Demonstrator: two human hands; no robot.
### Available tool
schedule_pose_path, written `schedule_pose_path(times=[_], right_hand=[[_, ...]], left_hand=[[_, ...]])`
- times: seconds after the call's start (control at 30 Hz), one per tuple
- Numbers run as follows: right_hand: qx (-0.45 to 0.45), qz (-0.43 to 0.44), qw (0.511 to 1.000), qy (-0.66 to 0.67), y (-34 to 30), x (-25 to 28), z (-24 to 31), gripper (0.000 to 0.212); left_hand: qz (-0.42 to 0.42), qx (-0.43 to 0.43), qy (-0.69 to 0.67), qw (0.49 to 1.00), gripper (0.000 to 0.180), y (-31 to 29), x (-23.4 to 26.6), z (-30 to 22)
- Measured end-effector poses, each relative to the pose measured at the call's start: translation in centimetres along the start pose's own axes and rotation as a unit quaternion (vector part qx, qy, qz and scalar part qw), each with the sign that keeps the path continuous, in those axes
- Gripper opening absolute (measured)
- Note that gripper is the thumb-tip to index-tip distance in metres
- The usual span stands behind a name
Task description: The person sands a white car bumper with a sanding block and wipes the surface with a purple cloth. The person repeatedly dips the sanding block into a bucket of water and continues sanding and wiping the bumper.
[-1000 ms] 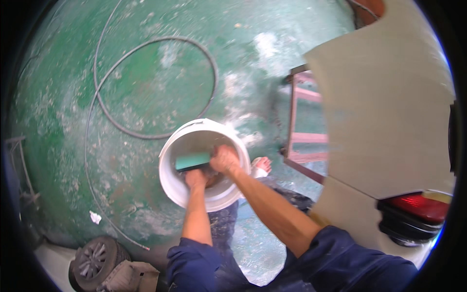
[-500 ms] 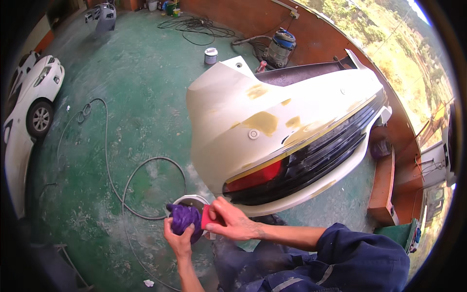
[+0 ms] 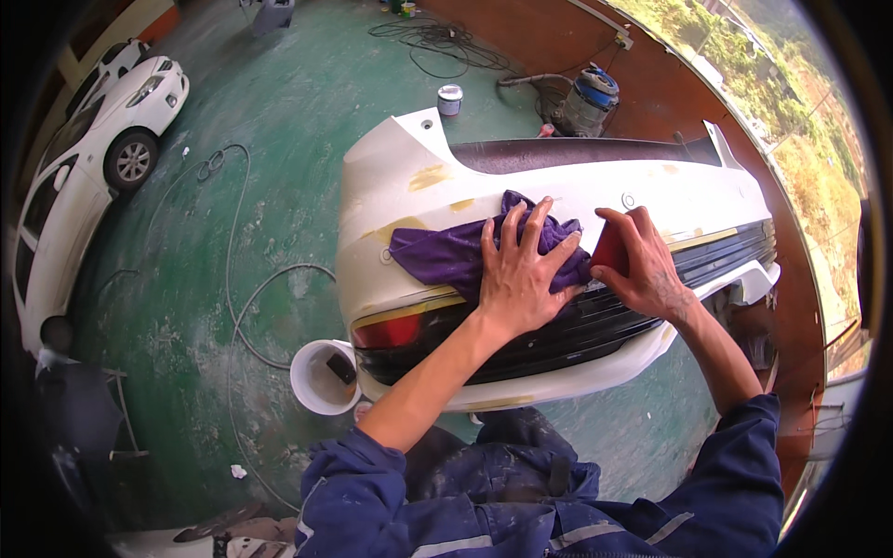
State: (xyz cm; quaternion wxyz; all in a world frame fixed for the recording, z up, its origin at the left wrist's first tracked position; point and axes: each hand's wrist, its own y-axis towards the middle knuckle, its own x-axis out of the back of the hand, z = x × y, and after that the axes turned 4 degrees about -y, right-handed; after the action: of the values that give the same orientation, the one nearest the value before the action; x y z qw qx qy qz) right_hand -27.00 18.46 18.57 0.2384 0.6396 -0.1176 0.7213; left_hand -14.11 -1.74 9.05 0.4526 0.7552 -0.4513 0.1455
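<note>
A white car bumper [image 3: 549,200] with yellowish filler patches stands in front of me, its lower part black, with a red reflector [image 3: 388,332] at the left end. My left hand [image 3: 526,279] lies with spread fingers on a bunched purple cloth [image 3: 446,256], pressing it against the bumper. Some of the cloth under the palm is hidden. To the right, my right hand [image 3: 646,265] pinches a flat red pad [image 3: 610,249] between thumb and fingers, close to the bumper's surface and beside the cloth.
A white bucket [image 3: 302,377] with a dark block inside stands by the bumper's left end. A grey hose [image 3: 244,270] loops over the green floor. White cars [image 3: 102,186] stand at left. Beyond the bumper are a paint can [image 3: 450,99], black cables [image 3: 446,42] and a vacuum cleaner [image 3: 588,100].
Both hands have moved from over the bucket up and right onto the bumper. The cloth, bunched in the left hand before, is now spread wider beneath it. The red pad stays in the right hand.
</note>
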Motion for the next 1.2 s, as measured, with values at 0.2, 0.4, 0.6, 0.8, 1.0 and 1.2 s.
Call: schedule_pose_path(times=[0.2, 0.4, 0.6, 0.8, 1.0, 1.2], right_hand=[[0.099, 0.095, 0.99, 0.038, 3.8, -0.5, -3.3, 0.094], [0.148, 0.116, 0.981, 0.046, 5.0, -1.5, -3.9, 0.077], [0.186, 0.119, 0.975, 0.032, 5.9, -2.3, -4.1, 0.061], [0.25, 0.129, 0.955, 0.093, 9.2, -4.6, -0.1, 0.057], [0.21, 0.165, 0.959, 0.091, 8.0, -3.7, -2.0, 0.055], [0.24, 0.154, 0.951, 0.12, 9.5, -5.0, 0.1, 0.053]], left_hand=[[-0.044, 0.08, 0.075, 0.993, 0.047, 4.6, 0.0, 7.5], [-0.008, 0.085, 0.071, 0.994, 0.093, 0.9, 2.7, 10.2], [-0.031, 0.088, 0.072, 0.993, 0.098, -2.4, 2.0, 9.8], [-0.027, 0.091, 0.062, 0.994, 0.094, -2.1, 2.6, 9.6], [-0.039, 0.091, 0.053, 0.994, 0.092, -2.2, 2.8, 9.7], [-0.044, 0.105, 0.037, 0.993, 0.092, -2.2, 2.9, 9.4]])
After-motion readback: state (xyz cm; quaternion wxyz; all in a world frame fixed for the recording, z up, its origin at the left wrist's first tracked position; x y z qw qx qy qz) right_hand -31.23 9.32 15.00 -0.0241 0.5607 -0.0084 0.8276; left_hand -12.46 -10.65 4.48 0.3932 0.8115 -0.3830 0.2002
